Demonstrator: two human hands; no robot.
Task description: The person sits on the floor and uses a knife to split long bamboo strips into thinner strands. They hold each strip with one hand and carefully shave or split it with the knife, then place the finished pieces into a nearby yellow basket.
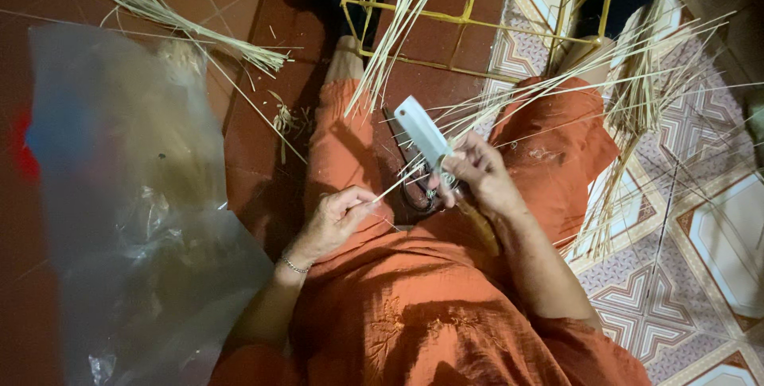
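Holding: my right hand grips the knife, blade away from me.
Pinching: my left hand keeps the straw below the knife, tight for cutting.

Dim red tiled floor meets patterned tiles on the right.

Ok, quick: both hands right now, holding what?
Left hand: closed, pinching a thin straw strip.
Right hand: closed on a knife with a pale blade.
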